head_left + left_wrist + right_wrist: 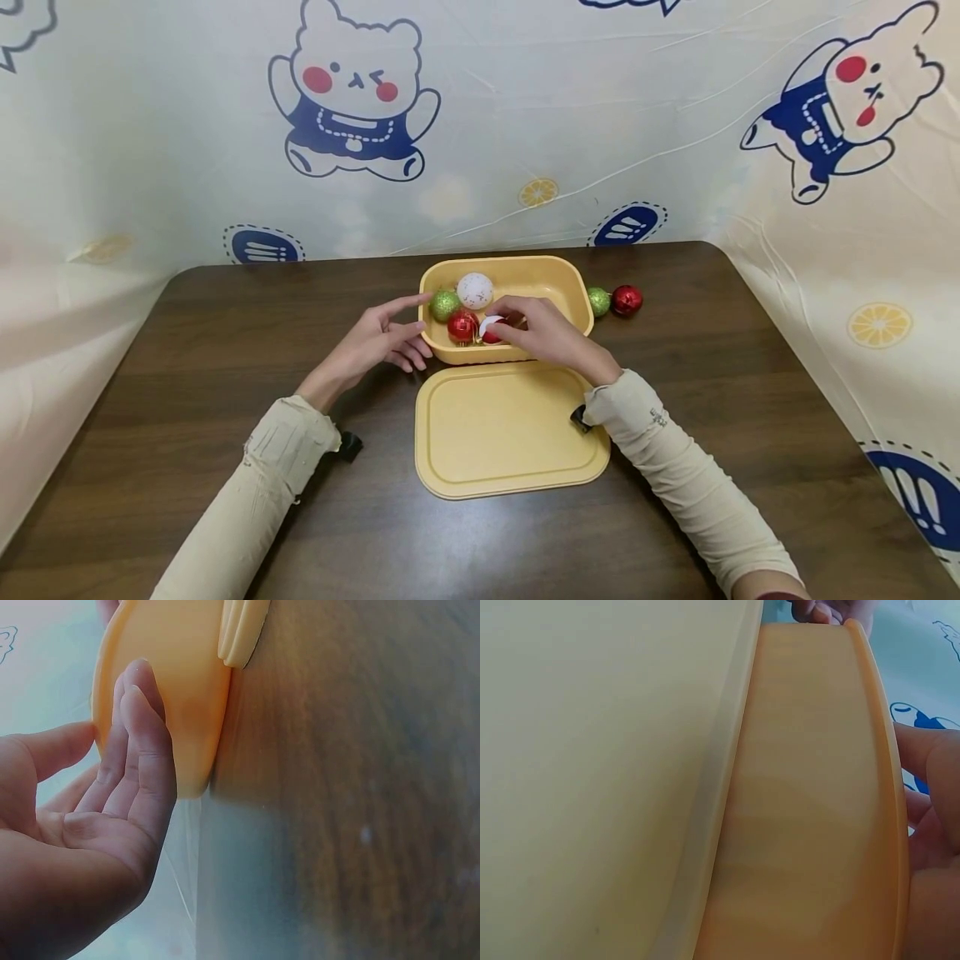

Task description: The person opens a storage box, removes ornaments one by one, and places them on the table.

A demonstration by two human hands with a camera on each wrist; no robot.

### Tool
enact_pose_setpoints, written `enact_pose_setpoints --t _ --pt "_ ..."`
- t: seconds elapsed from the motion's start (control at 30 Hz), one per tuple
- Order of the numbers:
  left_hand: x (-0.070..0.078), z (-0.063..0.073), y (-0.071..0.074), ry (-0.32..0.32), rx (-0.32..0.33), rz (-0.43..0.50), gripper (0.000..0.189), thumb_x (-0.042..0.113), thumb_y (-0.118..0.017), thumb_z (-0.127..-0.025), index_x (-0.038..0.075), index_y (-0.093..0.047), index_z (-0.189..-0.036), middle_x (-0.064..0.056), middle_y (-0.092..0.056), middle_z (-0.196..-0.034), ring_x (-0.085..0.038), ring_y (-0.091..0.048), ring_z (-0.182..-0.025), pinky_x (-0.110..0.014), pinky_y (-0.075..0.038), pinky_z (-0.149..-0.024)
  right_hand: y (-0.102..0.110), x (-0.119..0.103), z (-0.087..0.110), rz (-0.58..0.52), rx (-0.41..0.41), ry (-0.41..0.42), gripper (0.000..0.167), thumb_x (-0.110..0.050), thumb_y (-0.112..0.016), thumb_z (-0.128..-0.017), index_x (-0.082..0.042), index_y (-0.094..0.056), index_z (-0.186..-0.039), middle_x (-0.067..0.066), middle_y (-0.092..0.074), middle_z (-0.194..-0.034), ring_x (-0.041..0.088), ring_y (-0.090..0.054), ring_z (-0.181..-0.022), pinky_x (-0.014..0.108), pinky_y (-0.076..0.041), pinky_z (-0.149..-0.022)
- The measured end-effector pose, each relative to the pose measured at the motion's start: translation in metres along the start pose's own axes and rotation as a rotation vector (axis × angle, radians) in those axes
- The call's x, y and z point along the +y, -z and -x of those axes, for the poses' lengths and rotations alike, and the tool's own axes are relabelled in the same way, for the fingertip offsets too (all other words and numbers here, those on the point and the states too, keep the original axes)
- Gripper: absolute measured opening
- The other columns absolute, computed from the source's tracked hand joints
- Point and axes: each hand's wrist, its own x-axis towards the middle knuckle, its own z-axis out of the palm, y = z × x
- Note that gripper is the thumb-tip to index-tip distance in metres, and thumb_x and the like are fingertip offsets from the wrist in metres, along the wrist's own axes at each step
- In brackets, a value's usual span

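A yellow plastic box (557,287) holds several Christmas baubles: a white speckled bauble (475,290), a green glitter bauble (444,305), a red bauble (462,326) and a red-and-white bauble (491,328). My right hand (546,332) reaches over the near rim and pinches the red-and-white bauble low inside the box. At the box's left end, my left hand (378,337) rests against rim and wall with fingers fairly straight. The left wrist view shows this left hand (112,780) beside the outer wall. In the right wrist view the box wall hides the right fingertips.
A flat yellow lid (512,429) lies on the dark wooden table (315,517), just in front of the box. Right of the box sit a green bauble (598,301) and a red bauble (627,300). A patterned curtain (495,125) hangs behind the table.
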Motion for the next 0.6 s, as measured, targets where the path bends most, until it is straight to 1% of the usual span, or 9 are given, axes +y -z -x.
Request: enact_pose_setpoints --t 0.4,0.6 --pt "0.0002 0.0000 0.0014 0.001 -0.002 0.001 0.054 0.020 -0.059 -0.102 0.020 -0.040 -0.153 -0.022 -0.072 -0.087 -0.031 -0.072 -0.071 -0.042 -0.061 -0.064 0.0037 -0.0036 0.0012 -0.020 0.012 0.000 0.019 -0.021 -0.067 -0.098 -0.010 -0.070 -0.112 0.001 -0.070 -0.106 0.013 -0.064 -0.096 0.031 -0.056 -0.085" --pt "-0.0001 0.0000 0.0008 0.007 -0.001 0.002 0.054 0.018 -0.058 -0.103 0.020 -0.040 -0.153 -0.022 -0.072 -0.088 -0.032 -0.072 -0.071 -0.043 -0.061 -0.064 0.0070 -0.0026 0.0021 -0.026 0.015 -0.004 0.020 -0.020 -0.067 -0.097 -0.009 -0.070 -0.114 0.001 -0.070 -0.108 0.015 -0.064 -0.098 0.033 -0.056 -0.087"
